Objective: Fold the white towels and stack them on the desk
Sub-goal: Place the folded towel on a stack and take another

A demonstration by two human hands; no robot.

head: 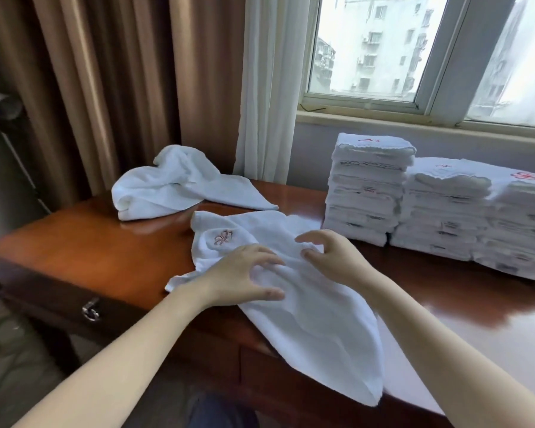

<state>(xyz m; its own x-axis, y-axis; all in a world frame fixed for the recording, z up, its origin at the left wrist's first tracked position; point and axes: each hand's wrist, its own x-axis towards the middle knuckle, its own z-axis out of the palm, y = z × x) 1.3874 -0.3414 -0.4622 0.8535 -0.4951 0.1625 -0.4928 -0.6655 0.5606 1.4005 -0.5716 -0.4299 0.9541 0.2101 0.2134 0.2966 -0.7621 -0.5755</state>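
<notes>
A white towel (315, 329) with a red embroidered emblem lies loosely spread across the wooden desk (105, 248), and its lower end hangs over the front edge. My left hand (241, 273) rests on the towel's middle with fingers spread. My right hand (328, 251) hovers just to its right over the same towel, fingers curled and apart, gripping nothing. A second white towel (173, 183) lies crumpled at the back left of the desk. Three stacks of folded white towels (445, 208) stand at the back right.
Brown curtains (105, 88) and a sheer white curtain (266, 88) hang behind the desk, beside a window (383, 50). A drawer handle (90, 308) shows on the desk front at the left. The floor lies below on the left.
</notes>
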